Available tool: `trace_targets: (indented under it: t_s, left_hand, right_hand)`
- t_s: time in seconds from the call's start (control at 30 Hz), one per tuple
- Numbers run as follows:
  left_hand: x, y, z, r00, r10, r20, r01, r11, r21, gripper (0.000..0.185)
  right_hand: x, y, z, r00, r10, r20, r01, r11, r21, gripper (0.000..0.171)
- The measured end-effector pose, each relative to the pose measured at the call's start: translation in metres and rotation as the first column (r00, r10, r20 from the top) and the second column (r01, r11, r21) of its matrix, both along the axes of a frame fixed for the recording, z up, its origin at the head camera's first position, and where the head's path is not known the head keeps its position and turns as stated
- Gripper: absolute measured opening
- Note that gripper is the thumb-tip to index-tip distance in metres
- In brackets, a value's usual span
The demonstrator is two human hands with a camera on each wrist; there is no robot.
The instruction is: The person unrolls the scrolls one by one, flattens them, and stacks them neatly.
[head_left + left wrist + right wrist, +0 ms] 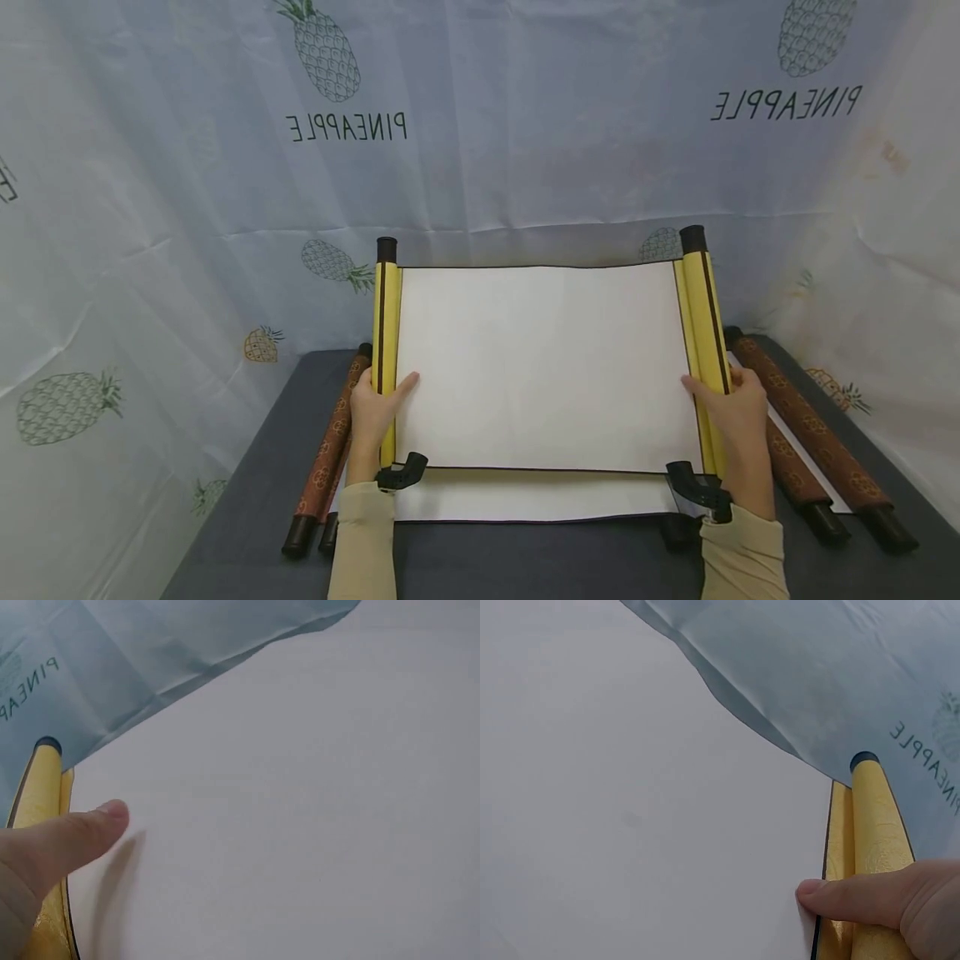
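A wide scroll of blank white paper with yellow brocade edges is held open and raised above the dark grey desk, its face tilted toward the head camera. The left hand is wrapped around the scroll's left yellow roller with black end caps: this grip is closed around the rod, fingers behind it, while the thumb lies straight across the yellow border onto the white sheet. The right hand grips the right yellow roller with black end caps the same way, closed on the rod, its thumb reaching over the border to touch the paper's right margin. Both hands hold near the lower part of the rollers.

Beneath the raised scroll, a second scroll with reddish-brown patterned rollers lies partly unrolled flat on the desk; its white sheet shows just below the held scroll's near edge, and its left reddish-brown rollers lie behind the left hand. Far behind and at both sides hangs a pale cloth printed with pineapples. Cream sleeves cover both forearms.
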State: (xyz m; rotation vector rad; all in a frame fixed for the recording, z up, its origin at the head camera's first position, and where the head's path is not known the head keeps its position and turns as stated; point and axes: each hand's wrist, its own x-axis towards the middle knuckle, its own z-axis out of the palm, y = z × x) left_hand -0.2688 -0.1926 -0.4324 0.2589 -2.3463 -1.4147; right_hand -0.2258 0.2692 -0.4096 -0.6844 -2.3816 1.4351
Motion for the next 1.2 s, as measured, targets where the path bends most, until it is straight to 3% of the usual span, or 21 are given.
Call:
trace_targets:
  t_s: [0.4, 0.73, 0.97, 1.2]
  left_hand:
    - [0.003, -0.002, 0.000, 1.000, 0.018, -0.009, -0.018, 1.000, 0.009, 0.079]
    - [0.004, -0.006, 0.000, 0.998, 0.020, -0.059, -0.019, 1.000, 0.013, 0.059]
    - [0.000, -0.010, 0.000, 0.996, 0.027, -0.090, -0.025, 0.999, 0.027, 0.054]
    - [-0.004, -0.020, 0.000, 0.998, -0.010, -0.056, 0.013, 0.998, 0.057, 0.052]
  right_hand:
    - [-0.001, 0.005, 0.000, 0.999, -0.012, -0.032, 0.014, 0.999, 0.050, 0.070]
    - [0.000, 0.005, 0.003, 1.000, 0.013, -0.021, -0.011, 0.998, 0.058, 0.064]
    - [0.000, 0.013, 0.002, 1.000, 0.012, 0.004, -0.012, 0.999, 0.038, 0.067]
    - [0.002, 0.020, 0.003, 0.998, 0.057, 0.029, -0.059, 0.995, 0.080, 0.071]
